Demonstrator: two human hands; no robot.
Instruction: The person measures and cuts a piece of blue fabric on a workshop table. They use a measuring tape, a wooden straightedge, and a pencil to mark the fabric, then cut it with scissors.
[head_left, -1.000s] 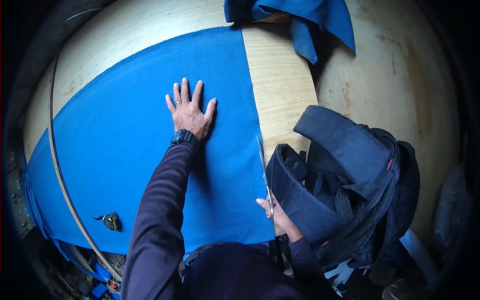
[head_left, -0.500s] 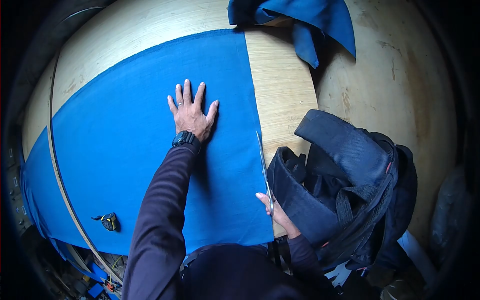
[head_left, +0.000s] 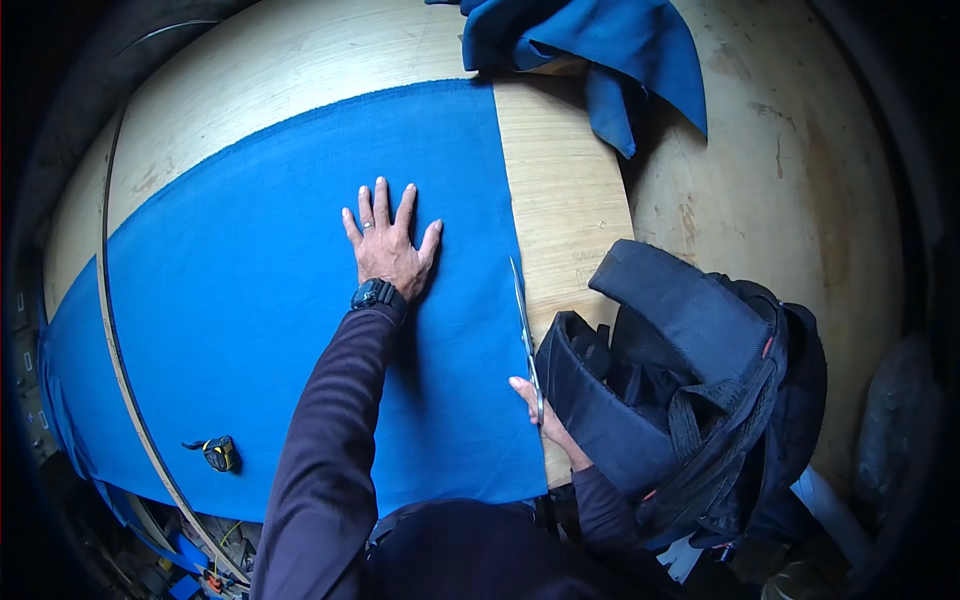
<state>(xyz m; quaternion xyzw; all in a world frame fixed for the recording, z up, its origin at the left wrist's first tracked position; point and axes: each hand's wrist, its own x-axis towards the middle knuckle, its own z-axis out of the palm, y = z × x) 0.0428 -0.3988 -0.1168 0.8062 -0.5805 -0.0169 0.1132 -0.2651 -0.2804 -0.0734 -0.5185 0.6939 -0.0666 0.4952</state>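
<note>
A wide sheet of blue cloth (head_left: 250, 300) lies spread over the wooden table. My left hand (head_left: 393, 252) rests flat on it with fingers spread, a watch (head_left: 377, 294) on the wrist. At the cloth's right edge, my right hand (head_left: 549, 418) holds a pair of scissors (head_left: 526, 335) by the handles. The blades point away from me along that edge, looking nearly closed. Part of the right hand is hidden behind the handles, and its forearm runs beside a dark backpack (head_left: 690, 370).
A tape measure (head_left: 216, 453) sits on the cloth at lower left. A long thin strip (head_left: 118, 350) crosses the cloth's left part. Bunched blue fabric (head_left: 600, 45) lies at the far edge of a light wooden board (head_left: 560, 160). Clutter (head_left: 190, 580) shows below the table's near left.
The view has tilted, so the table and cloth appear lower. Against the cloth, the scissors and my right hand have moved slightly farther from me along the edge. My left hand stays pressed flat.
</note>
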